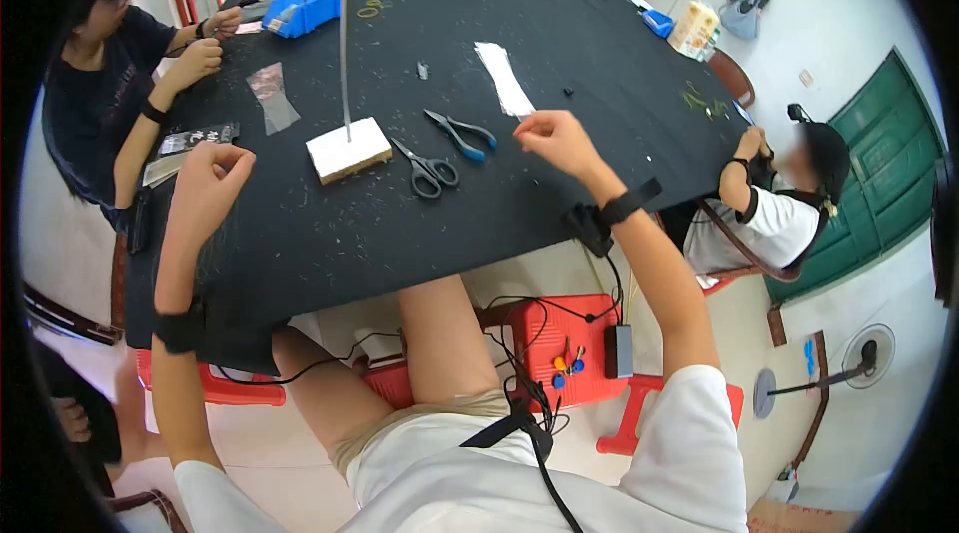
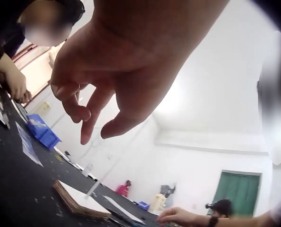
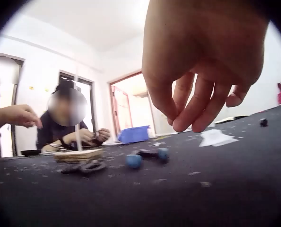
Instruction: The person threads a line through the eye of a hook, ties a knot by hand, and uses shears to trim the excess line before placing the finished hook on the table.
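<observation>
Nothing shows in my left hand (image 1: 208,195), raised over the table's left side; in the left wrist view, the hand (image 2: 126,71) has bent fingers, with the thumb apart. My right hand (image 1: 561,143) is above the table by the lower end of white paper strips (image 1: 502,78); its fingers (image 3: 197,109) hang loosely bent, holding nothing visible. Between the hands, a white-topped block (image 1: 350,149) carries an upright thin rod (image 1: 345,53). Black-handled scissors (image 1: 428,173) and blue-tipped pliers (image 1: 462,136) lie right of the block.
A blue bin (image 1: 305,8) stands at the back left, with a clear plastic bag (image 1: 273,98) nearer. Dark packaging (image 1: 200,137) lies beside my left hand. People sit at both sides of the black table (image 1: 400,243). Small scraps dot its surface.
</observation>
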Demonstrator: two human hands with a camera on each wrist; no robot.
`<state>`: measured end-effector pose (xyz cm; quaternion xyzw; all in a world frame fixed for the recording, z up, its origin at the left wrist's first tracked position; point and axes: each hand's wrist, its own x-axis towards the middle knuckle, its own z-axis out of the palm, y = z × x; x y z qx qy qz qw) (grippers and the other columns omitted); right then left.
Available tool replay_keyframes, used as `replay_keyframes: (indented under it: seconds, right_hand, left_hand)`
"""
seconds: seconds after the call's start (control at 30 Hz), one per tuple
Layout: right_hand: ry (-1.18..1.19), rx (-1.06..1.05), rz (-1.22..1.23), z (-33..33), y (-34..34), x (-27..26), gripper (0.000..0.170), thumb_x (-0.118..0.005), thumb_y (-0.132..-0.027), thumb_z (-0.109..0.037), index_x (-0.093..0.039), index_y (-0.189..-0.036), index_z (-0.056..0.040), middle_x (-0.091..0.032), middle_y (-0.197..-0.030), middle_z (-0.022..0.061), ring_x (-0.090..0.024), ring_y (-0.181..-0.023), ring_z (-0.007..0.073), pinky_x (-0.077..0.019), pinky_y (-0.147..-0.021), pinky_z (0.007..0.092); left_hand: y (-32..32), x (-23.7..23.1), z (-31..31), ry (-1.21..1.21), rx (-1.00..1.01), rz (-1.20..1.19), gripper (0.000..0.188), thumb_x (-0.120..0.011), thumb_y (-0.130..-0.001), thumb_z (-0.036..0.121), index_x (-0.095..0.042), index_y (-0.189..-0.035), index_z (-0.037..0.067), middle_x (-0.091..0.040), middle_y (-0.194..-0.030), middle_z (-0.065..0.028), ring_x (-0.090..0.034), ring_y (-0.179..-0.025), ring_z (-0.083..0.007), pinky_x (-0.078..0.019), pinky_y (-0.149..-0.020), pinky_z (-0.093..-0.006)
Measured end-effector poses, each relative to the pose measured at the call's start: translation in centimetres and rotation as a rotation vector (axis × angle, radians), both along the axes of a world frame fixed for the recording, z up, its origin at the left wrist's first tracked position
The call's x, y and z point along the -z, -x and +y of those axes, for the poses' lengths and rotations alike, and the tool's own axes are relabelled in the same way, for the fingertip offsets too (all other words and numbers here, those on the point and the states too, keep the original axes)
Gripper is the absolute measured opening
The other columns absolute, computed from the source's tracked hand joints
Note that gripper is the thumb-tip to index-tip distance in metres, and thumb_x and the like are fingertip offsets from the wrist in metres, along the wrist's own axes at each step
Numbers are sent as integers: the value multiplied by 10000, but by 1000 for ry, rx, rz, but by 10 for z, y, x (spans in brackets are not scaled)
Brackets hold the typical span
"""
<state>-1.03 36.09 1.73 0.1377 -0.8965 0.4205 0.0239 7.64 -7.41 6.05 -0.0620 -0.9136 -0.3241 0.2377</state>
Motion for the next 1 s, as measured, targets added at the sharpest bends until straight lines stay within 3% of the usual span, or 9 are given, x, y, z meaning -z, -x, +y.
replay_keyframes:
  seconds: [0.2,0.3,0.37,0.4,0.53,0.67,0.73,0.87,1.0]
  right_hand:
    - [117,321,-22,124,27,14,127,-606,-742,-112,-660,-799,-12,-637,-693,71,-589,-609,107,-461,-566,240]
    - [47,525,-23,173,42,19,119,-619,-730,-113,-666,-768,-11,-633,-656,55,-577,-576,98,-458,-556,243]
    - [5,591,3,192,48,17,122,-618,-716,-106,-665,-756,0,-632,-636,52,-573,-543,106,-458,-551,245]
    - [9,599,6,203,55,17,121,-616,-713,-105,-665,-754,-2,-634,-641,53,-577,-552,108,-459,-555,246]
    - [-105,573,-13,212,92,11,131,-621,-729,-121,-661,-782,-8,-618,-663,45,-554,-570,87,-446,-542,219]
    - [-238,519,25,196,141,0,127,-637,-686,-147,-677,-756,-48,-649,-691,84,-624,-667,179,-480,-645,299]
    - [-396,434,5,186,163,-7,168,-661,-677,-169,-675,-818,-80,-660,-819,104,-631,-799,232,-476,-721,335]
    - [-582,309,19,172,196,-3,286,-692,-678,-183,-640,-948,-106,-634,-988,94,-599,-937,252,-465,-790,359]
    - [-626,308,53,162,210,5,257,-680,-693,-169,-644,-940,-108,-641,-964,92,-604,-921,256,-467,-791,360]
  left_hand:
    - [-47,-5,50,-123,308,-397,132,-610,-794,127,-635,-881,31,-550,-778,7,-409,-574,-26,-339,-507,-181]
    - [-49,8,58,-64,305,-395,264,-613,-761,85,-574,-1018,40,-559,-976,-45,-530,-758,-111,-396,-609,-223]
    - [-52,20,64,6,273,-340,290,-610,-754,75,-556,-1037,38,-542,-1032,-71,-526,-860,-153,-406,-688,-253]
    - [-51,26,67,67,240,-284,316,-607,-748,65,-538,-1055,35,-525,-1089,-97,-522,-962,-196,-417,-768,-282]
    - [-47,48,74,144,173,-181,303,-582,-742,41,-527,-1040,24,-491,-1125,-128,-463,-1065,-284,-342,-940,-355]
    - [-42,59,91,147,77,-173,272,-563,-729,18,-519,-998,15,-471,-1131,-139,-431,-1096,-297,-317,-959,-365]
    - [-42,64,95,172,31,-150,276,-560,-718,15,-527,-993,16,-473,-1125,-139,-436,-1083,-301,-329,-946,-369]
    - [-40,62,105,207,-35,-148,285,-545,-701,1,-533,-986,11,-475,-1118,-142,-442,-1068,-307,-339,-932,-377]
    - [-37,61,108,214,-46,-169,290,-537,-694,-5,-531,-983,9,-475,-1118,-141,-443,-1063,-306,-338,-931,-378]
